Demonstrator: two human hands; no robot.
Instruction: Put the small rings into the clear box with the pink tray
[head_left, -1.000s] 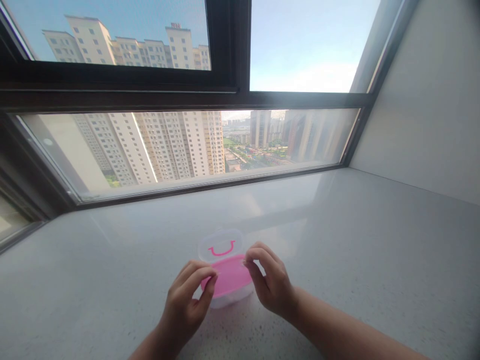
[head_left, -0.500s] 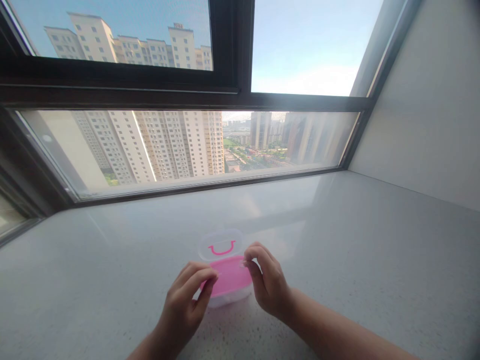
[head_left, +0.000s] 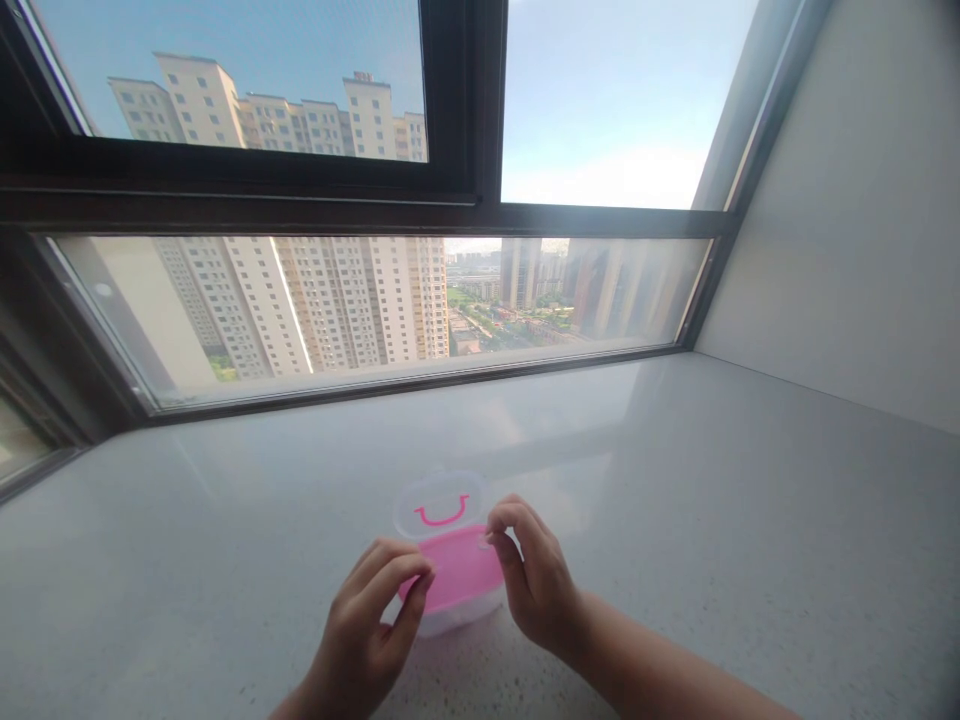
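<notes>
A small oval plastic box (head_left: 459, 615) with a clear lower body sits on the pale counter. Its top is filled by a pink tray (head_left: 461, 570). Behind it lies a clear oval lid (head_left: 409, 500) carrying a curved pink handle (head_left: 442, 519). At the tray's left end, my left hand (head_left: 371, 615) is closed in a pinch of thumb and forefinger; what is between the tips is hidden. My right hand (head_left: 536, 570) pinches likewise over the right end, where a small whitish, see-through bit (head_left: 484, 541) shows by the fingertips.
The speckled, glossy counter (head_left: 712, 530) runs back to a dark window frame (head_left: 360, 388). A plain wall (head_left: 847, 230) closes off the right side. Tall buildings (head_left: 337, 300) stand outside the glass.
The view has tilted slightly, so the window, box and hands appear lower. Both hands keep their pinch at the two ends of the tray, with scarcely any movement.
</notes>
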